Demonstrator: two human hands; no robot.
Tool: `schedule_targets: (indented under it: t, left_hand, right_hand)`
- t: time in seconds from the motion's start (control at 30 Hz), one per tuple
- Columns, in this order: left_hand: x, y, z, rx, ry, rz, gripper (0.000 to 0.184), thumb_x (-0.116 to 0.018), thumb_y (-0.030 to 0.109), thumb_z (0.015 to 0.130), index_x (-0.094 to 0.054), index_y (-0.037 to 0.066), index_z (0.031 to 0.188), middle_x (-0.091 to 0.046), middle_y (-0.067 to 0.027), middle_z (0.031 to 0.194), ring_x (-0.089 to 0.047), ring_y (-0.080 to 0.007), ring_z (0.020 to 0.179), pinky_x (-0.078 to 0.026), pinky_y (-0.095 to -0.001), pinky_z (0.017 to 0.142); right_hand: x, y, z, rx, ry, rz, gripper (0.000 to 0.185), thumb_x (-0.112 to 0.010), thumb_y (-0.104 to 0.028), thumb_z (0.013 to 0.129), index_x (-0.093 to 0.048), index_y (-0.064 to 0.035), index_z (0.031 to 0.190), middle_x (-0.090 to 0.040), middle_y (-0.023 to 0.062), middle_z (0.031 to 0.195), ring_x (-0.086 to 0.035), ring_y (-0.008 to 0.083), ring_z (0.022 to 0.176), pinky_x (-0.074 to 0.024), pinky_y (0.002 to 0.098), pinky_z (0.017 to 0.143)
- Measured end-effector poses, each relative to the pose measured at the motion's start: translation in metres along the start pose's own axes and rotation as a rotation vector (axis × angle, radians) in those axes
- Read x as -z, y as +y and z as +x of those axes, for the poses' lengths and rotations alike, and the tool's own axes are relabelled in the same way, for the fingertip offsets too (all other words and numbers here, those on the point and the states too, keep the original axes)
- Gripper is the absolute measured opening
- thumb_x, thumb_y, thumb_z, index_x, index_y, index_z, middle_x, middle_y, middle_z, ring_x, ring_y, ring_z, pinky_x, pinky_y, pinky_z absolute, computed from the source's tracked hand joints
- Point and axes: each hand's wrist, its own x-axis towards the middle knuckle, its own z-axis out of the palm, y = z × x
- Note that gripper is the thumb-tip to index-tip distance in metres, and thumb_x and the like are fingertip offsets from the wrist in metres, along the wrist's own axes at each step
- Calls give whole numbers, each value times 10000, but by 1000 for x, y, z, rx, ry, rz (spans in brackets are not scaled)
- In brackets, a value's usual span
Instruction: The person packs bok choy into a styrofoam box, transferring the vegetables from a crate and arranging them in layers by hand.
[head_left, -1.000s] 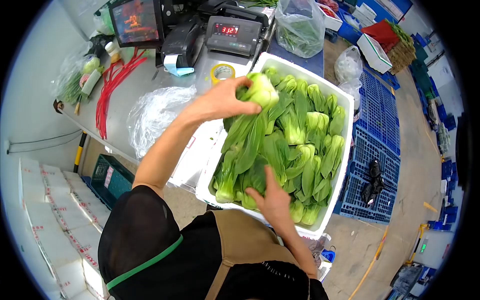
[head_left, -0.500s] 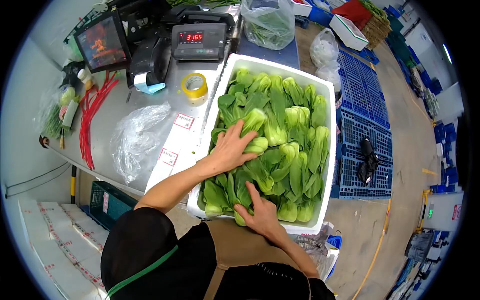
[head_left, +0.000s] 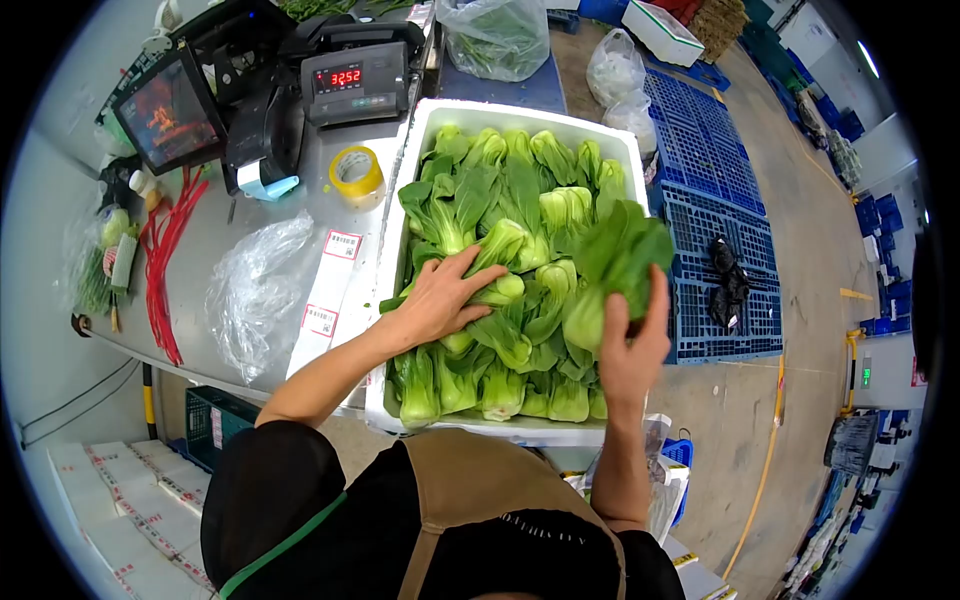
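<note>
A white foam box holds rows of green bok choy. My left hand lies over the left middle of the box, with its fingers and thumb around the pale base of one bok choy. Above the box's right rim, my right hand grips another bok choy, leaves pointing up and away from me. That one is raised clear of the rest and slightly blurred. Along the near side stand several bok choy with their pale bases toward me.
A scale display reads 32.52 behind the box. On the metal table are a screen, yellow tape, clear plastic, red ties and a label strip. Blue pallets lie on the floor at right.
My right hand has moved from the near side to the right rim and now holds up a bok choy. My left hand stays among the greens. The display went from 31.65 to 32.52.
</note>
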Motion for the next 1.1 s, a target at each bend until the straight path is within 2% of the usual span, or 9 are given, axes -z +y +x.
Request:
schedule_targets:
  t: [0.1,0.27,0.37,0.4,0.53,0.63,0.9,1.03,1.1]
  left_hand:
    - [21,18,-18,36,113,16,567,-722,222,791,-503,121,1304,-422,-200,1355,-437,-371,1230,-343,-463,994]
    - [16,30,-71,99,105,22,531,-718,217,799,-521,77,1271,-418,-183,1360,-387,-392,1284,-293,-505,1034]
    - [-16,29,-88,171,88,49,472,-678,230,833,-528,69,1250,-400,-198,1362,-341,-402,1309,-261,-528,1048]
    - [-25,27,-86,190,117,29,462,-670,231,839,-528,68,1246,-397,-202,1358,-340,-404,1304,-257,-532,1049]
    - [-30,29,-75,215,154,15,411,-635,235,868,-531,57,1223,-377,-207,1340,-336,-408,1290,-255,-568,1036]
    - [-10,33,-77,182,207,-77,351,-645,160,847,-560,16,1155,-416,-203,1302,-380,-403,1252,-307,-516,1013]
    - [-4,28,-120,113,275,-177,283,-646,85,805,-587,-4,1066,-469,-205,1252,-428,-407,1204,-328,-487,1003]
    - [-35,44,-99,214,311,-70,397,-593,164,849,-515,16,1209,-415,-225,1307,-355,-457,1241,-304,-568,990]
    - [-52,52,-81,263,171,6,423,-565,184,869,-492,29,1255,-388,-217,1357,-328,-464,1260,-285,-598,1002]
  right_hand:
    - [-42,42,-1,-218,-427,-485,560,-488,-401,952,-397,-26,1357,-628,208,671,-621,410,619,-501,497,609]
    - [-58,36,-12,-142,-545,-623,541,-569,-348,925,-443,-7,1326,-603,206,709,-580,381,642,-476,438,625]
    - [-51,28,-32,378,-163,-666,542,-669,-293,850,-489,13,1259,-613,190,892,-585,352,815,-463,391,722]
    - [-51,23,-42,360,-249,-638,538,-753,-274,739,-554,13,1148,-565,157,1087,-522,346,989,-410,429,844]
    - [-89,38,-61,574,-348,-815,466,-779,-307,661,-609,-6,973,-461,179,1248,-377,407,1192,-252,629,988]
    - [-96,60,-58,594,-315,-808,385,-769,-269,666,-613,-14,910,-452,176,1274,-360,415,1222,-227,634,1020]
    - [-48,-7,-44,343,-248,-154,173,-694,-104,706,-554,-14,753,-600,141,936,-547,324,1000,-369,452,914]
    - [-84,18,-76,36,-695,-595,224,-648,-229,775,-563,-28,824,-620,169,886,-646,347,737,-505,457,634]
    - [-109,51,-94,115,-598,-553,278,-588,-260,820,-561,4,903,-617,228,878,-631,410,687,-491,515,579]
